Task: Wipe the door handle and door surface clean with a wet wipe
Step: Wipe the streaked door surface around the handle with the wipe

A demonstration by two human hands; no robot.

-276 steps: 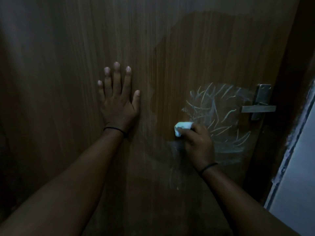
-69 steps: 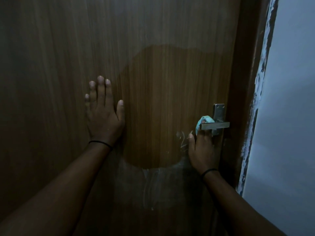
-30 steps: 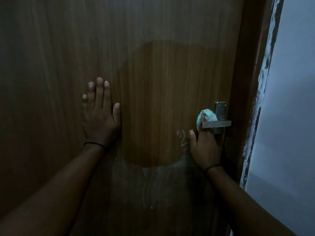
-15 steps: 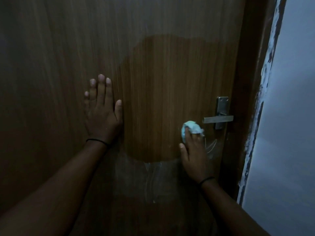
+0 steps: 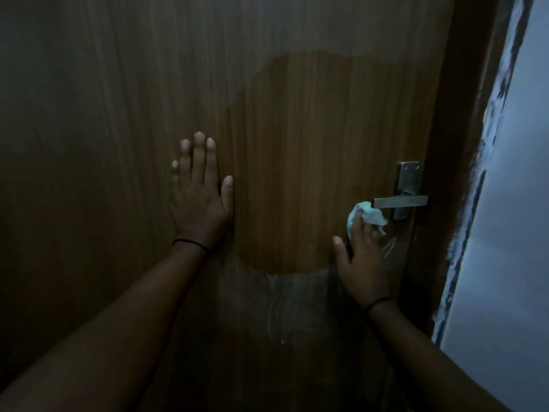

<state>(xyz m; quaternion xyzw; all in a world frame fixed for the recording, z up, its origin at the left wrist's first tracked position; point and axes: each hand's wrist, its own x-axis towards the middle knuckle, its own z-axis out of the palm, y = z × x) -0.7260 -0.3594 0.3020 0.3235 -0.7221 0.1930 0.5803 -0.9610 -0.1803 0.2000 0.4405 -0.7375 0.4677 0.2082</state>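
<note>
A brown wood-grain door (image 5: pixel 312 129) fills the view in dim light. Its metal lever handle (image 5: pixel 401 201) sticks out on a plate at the right. My right hand (image 5: pixel 364 263) presses a crumpled pale wet wipe (image 5: pixel 370 215) against the door just below and left of the lever's tip, fingers on the wipe. My left hand (image 5: pixel 200 197) lies flat on the door to the left, fingers spread, holding nothing. A darker patch of door spans the space between both hands, with pale smears beneath it.
The dark door frame (image 5: pixel 463 173) runs down the right, with a chipped painted edge. A pale wall (image 5: pixel 511 233) lies beyond it on the far right. Thin black bands circle both wrists.
My right hand wiped the door left of the handle, then rubbed the lever, dropped lower to the door below it, and has now risen back just under the lever's tip. My left hand stays planted.
</note>
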